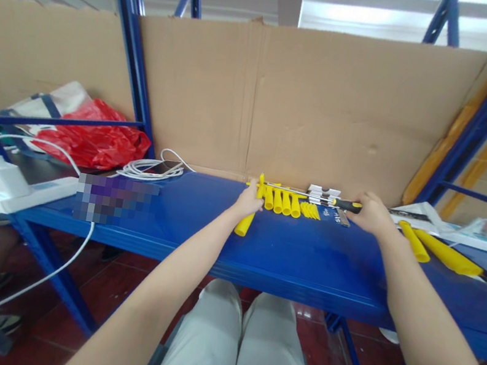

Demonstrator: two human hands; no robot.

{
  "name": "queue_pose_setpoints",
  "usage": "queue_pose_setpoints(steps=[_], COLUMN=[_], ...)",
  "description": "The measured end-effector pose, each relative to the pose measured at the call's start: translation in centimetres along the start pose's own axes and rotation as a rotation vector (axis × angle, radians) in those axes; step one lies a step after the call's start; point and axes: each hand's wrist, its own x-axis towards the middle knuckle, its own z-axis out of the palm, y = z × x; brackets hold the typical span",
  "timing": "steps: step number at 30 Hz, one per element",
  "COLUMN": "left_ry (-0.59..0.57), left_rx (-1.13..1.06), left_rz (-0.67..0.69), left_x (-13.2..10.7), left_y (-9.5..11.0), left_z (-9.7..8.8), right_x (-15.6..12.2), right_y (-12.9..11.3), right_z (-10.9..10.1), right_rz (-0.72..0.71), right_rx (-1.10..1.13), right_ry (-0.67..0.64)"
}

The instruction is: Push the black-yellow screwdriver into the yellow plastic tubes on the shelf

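The left hand's fingers are wrapped around a yellow tube (243, 225), clamped on its middle, and the right hand (372, 211) has its fingers closed on the back end of a screwdriver (346, 206) with a black-and-yellow handle. From where I stand, everything turns on how these two lie: the screwdriver's long axis runs crosswise over the shelf, its thin shaft pointing from the right hand toward the left hand (248, 201), while the tube's long axis runs roughly front to back, its wider end toward the person. The shaft's tip ends close by the tube's far end, nearer the left hand; I cannot tell whether they touch. Just right of the left hand, a row of yellow tubes (285, 202) sits beneath the line of the shaft, then some flat yellow pieces (310, 210), with a black-and-white item (323, 193) behind the shaft, so the crowding lies between the hands. Blue surface shows in front of them, as far as the front edge of the shelf (200, 216). A cardboard panel (312, 107) stands close behind, limiting reach that way. Further left lies a coiled white cable (145, 170); beyond the right hand, more yellow tubes (449, 253) lie aslant.
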Motion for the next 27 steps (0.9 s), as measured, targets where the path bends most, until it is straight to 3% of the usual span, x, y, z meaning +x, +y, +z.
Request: queue_pose_setpoints(steps=[7,10,14,17,22,27], left_ry=[-0.002,0.026,0.044,0.033,0.015,0.038], left_rx=[0.005,0.023,0.027,0.003,-0.059,-0.056], left_rz=[0.012,0.008,0.0,0.003,0.036,0.024], left_x=[0.2,0.1,-0.1,0.0,0.4,0.3], left_y=[-0.2,-0.1,0.3,0.3,-0.1,0.2], left_z=[0.1,-0.1,-0.2,-0.2,0.1,0.0], right_x=[-0.5,-0.3,0.1,0.1,-0.4,-0.5], right_y=[-1.0,-0.9,0.0,0.4,0.2,0.2], right_z=[-0.2,-0.1,0.0,-0.1,-0.2,0.0], right_rz=[0.27,0.194,0.033,-0.003,0.102,0.238], right_rx=[-0.071,-0.044,0.032,0.032,-0.019,-0.019], right_ry=[-0.076,-0.08,0.007,0.049,0.154,0.073])
